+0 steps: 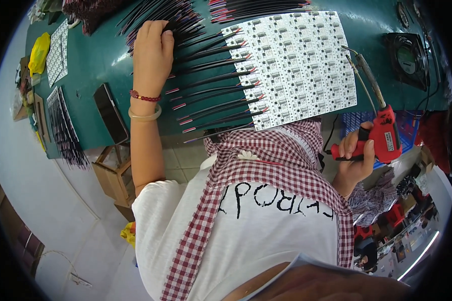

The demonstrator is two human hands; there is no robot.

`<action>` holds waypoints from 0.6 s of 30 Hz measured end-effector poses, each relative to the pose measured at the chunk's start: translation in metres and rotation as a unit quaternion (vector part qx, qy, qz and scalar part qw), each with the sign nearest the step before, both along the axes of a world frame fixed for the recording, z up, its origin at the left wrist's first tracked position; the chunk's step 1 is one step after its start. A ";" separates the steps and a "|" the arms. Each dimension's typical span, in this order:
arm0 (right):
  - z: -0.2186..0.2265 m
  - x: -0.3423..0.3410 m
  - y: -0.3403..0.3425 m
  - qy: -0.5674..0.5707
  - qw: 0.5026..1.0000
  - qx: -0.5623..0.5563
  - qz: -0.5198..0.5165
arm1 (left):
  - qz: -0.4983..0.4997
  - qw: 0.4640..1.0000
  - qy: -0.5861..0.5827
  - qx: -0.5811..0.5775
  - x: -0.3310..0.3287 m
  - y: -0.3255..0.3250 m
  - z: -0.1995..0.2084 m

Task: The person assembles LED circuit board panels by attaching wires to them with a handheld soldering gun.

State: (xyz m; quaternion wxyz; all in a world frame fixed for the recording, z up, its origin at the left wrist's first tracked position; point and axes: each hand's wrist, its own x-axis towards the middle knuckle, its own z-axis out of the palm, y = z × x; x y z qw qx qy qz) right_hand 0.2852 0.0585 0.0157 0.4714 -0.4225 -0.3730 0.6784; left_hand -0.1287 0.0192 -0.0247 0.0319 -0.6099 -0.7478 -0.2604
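My left hand [153,47] is at the far left of the table, its fingers curled on a pile of thin black wires [183,22]. The fingertips are partly hidden among the wires. In my right hand [355,153] is a red soldering gun [386,133], gripped by its handle. Its metal tip and a thin feed tube point toward the right edge of a white sheet of circuit boards [301,65]. Along the sheet's left edge, several black wire pairs [211,80] are attached and stick out leftward over the table edge.
A phone [110,114] lies on the green table [88,95]. Farther left are a wired board sheet [65,128], a bare sheet [58,52] and a yellow bag [39,54]. More wires [258,10] lie behind the boards. A black fan [408,61] stands at right, above a blue crate [354,123].
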 end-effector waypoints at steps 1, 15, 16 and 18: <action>0.001 -0.001 0.000 -0.003 1.000 -0.001 0.001 | 0.000 1.000 -0.001 0.000 0.001 0.000 0.001; 0.003 -0.017 0.001 -0.011 0.999 -0.014 0.033 | 0.016 0.994 -0.107 0.001 0.008 0.003 0.004; 0.002 -0.018 0.000 -0.017 0.999 -0.017 0.034 | 0.017 0.994 -0.107 0.001 0.007 0.002 0.004; 0.002 -0.021 -0.001 -0.023 0.999 -0.020 0.035 | -0.020 0.999 -0.033 0.007 0.004 0.001 0.003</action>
